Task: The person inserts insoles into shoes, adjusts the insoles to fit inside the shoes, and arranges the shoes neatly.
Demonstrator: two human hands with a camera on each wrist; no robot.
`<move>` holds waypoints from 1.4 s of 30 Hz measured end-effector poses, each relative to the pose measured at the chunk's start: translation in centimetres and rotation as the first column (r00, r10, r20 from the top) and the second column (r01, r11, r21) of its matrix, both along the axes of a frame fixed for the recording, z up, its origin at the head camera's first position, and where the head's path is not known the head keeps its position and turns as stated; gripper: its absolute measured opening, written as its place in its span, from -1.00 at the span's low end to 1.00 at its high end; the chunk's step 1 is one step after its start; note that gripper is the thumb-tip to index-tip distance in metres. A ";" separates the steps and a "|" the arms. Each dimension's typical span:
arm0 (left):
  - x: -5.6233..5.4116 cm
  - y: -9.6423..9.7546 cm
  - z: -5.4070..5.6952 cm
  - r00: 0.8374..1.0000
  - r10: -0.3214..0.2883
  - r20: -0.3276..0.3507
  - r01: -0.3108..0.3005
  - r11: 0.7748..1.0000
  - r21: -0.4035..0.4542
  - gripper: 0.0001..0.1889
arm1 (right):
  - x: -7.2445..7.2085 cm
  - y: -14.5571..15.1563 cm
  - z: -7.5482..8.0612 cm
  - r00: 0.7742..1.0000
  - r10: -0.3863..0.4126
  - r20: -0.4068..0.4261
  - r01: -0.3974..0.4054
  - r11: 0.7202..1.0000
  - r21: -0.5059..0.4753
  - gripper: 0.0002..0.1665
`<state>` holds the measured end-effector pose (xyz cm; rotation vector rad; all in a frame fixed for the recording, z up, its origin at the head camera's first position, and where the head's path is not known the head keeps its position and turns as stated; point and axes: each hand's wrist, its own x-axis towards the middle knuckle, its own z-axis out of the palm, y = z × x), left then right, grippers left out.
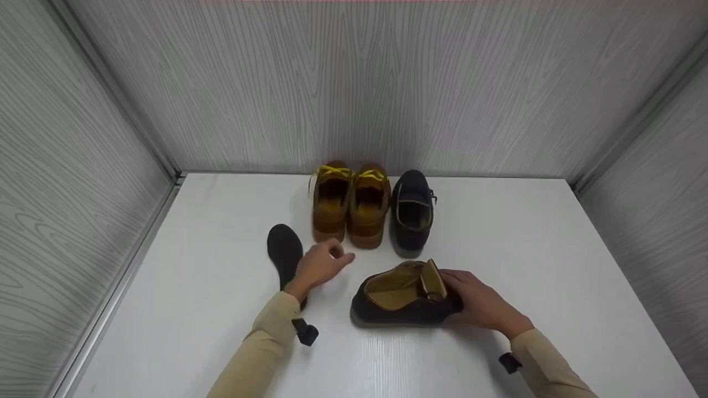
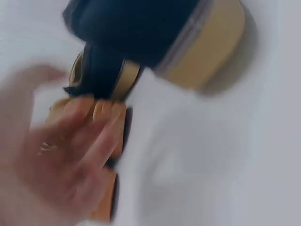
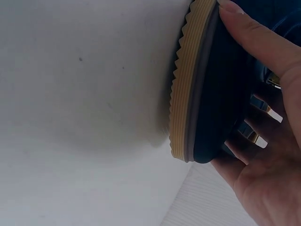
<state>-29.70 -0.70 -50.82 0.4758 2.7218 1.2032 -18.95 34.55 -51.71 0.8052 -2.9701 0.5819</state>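
Observation:
My right hand [image 1: 481, 301] grips the toe end of a dark navy shoe [image 1: 381, 314] lying on its sole, heel to the left. In the right wrist view the thumb lies along one side of the shoe [image 3: 221, 103] and the fingers curl round the other. The shoe's tan tongue [image 1: 432, 279] stands up from the opening. Left of the shoe, my left hand [image 1: 321, 262] hovers with loosely bent fingers and holds nothing; it is blurred in the left wrist view. Beneath the left wrist lies a black insole [image 1: 284, 249], partly hidden by the forearm.
Two brown shoes with yellow laces, the left one [image 1: 330, 218] and the right one [image 1: 366, 221], stand side by side at the back of the white table [image 1: 514, 237]. A second navy shoe [image 1: 410, 240] is beside them. Grey panels [image 1: 354, 83] enclose the table.

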 end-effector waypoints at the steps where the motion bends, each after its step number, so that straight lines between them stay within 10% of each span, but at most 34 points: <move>1: -0.2 -0.7 0.1 0.993 0.103 -0.053 -0.106 0.992 -0.062 -0.61 | 0.0 0.1 0.0 1.000 0.005 -0.016 -0.005 1.000 -0.004 0.07; 5: -0.7 -3.7 -0.2 0.927 0.351 -0.131 -0.374 0.881 -0.288 -0.19 | 0.0 0.4 0.0 0.999 0.013 -0.045 -0.014 1.000 -0.009 0.07; 9: -0.7 -5.6 -1.1 0.915 0.402 -0.013 -0.368 0.823 -0.432 0.12 | 0.1 0.5 0.0 1.000 -0.003 -0.020 0.003 1.000 -0.005 0.08; 21: -0.6 -8.3 -1.5 0.898 0.427 0.103 -0.357 0.846 -0.396 -0.23 | -0.6 -0.5 -0.1 1.000 0.009 0.006 -0.008 1.000 -0.028 0.07; 31: 0.3 -10.9 -0.6 0.914 0.375 0.152 -0.323 0.902 -0.286 -0.35 | 0.0 -0.4 -0.2 0.999 -0.017 0.034 0.018 0.999 -0.028 0.05; 38: 0.9 -11.0 1.2 0.957 0.291 0.010 -0.290 0.955 -0.067 -0.53 | 0.2 -0.2 -0.1 0.999 -0.031 0.033 0.031 0.999 -0.016 0.06; 42: 1.7 -9.4 3.5 0.984 0.155 -0.085 -0.156 0.988 -0.011 -0.64 | 0.1 0.0 -0.1 0.999 -0.031 0.033 0.032 0.999 -0.019 0.05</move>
